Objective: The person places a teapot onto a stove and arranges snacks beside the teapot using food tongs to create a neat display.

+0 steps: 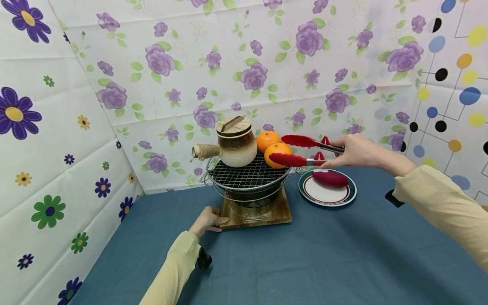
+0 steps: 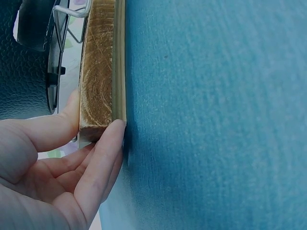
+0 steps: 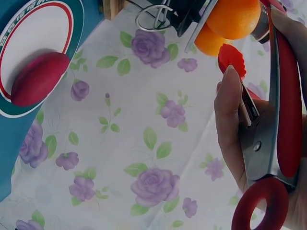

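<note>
My right hand grips a pair of tongs with red scalloped tips. The tips are spread apart at the near orange fruit; the lower one overlaps it in the head view. Another orange fruit sits just behind. Both lie on the right side of a round wire grill, next to a brown and cream pot with a wooden lid and wrapped side handle. My left hand pinches the front left corner of the wooden board under the grill, thumb above and fingers along its edge.
To the grill's right stands a green-rimmed plate bearing a dark red, sweet-potato-like thing. Wire loops stick out from the grill's sides. Flower-patterned cloth hangs close behind. A blue cloth covers the table.
</note>
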`<action>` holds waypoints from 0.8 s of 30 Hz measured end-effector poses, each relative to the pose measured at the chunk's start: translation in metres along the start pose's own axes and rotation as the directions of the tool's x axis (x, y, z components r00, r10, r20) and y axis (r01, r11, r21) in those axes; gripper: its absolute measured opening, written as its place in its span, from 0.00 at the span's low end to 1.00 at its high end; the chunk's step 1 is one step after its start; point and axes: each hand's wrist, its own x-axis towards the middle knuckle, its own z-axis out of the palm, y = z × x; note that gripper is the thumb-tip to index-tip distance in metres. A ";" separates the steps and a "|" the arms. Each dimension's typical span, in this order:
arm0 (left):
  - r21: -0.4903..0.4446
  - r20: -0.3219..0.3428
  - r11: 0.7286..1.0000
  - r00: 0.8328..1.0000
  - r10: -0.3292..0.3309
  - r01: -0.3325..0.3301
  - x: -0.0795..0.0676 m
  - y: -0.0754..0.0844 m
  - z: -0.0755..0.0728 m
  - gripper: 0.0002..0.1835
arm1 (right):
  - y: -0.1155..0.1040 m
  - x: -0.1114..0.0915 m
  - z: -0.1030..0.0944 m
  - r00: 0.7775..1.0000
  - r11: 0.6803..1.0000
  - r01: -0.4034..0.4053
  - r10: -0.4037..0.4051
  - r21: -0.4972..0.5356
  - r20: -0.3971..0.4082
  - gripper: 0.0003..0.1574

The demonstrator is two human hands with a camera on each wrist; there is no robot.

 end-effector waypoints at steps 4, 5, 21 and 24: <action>0.001 0.002 1.000 1.000 0.003 -0.003 -0.001 0.002 0.000 0.30 | 0.000 -0.001 -0.001 1.000 1.000 0.009 -0.009 -0.001 -0.004 0.33; 0.000 0.001 1.000 1.000 -0.001 0.001 -0.002 0.002 0.001 0.30 | 0.000 -0.001 -0.002 1.000 1.000 0.010 -0.010 0.001 -0.004 0.33; -0.001 -0.002 1.000 1.000 -0.017 0.017 0.000 0.002 -0.001 0.32 | 0.002 -0.009 -0.012 0.997 0.997 -0.035 0.039 0.064 -0.060 0.52; -0.007 -0.003 1.000 1.000 -0.012 0.012 -0.004 0.005 -0.001 0.30 | 0.005 -0.012 -0.013 0.996 0.996 -0.051 0.057 0.076 -0.076 0.53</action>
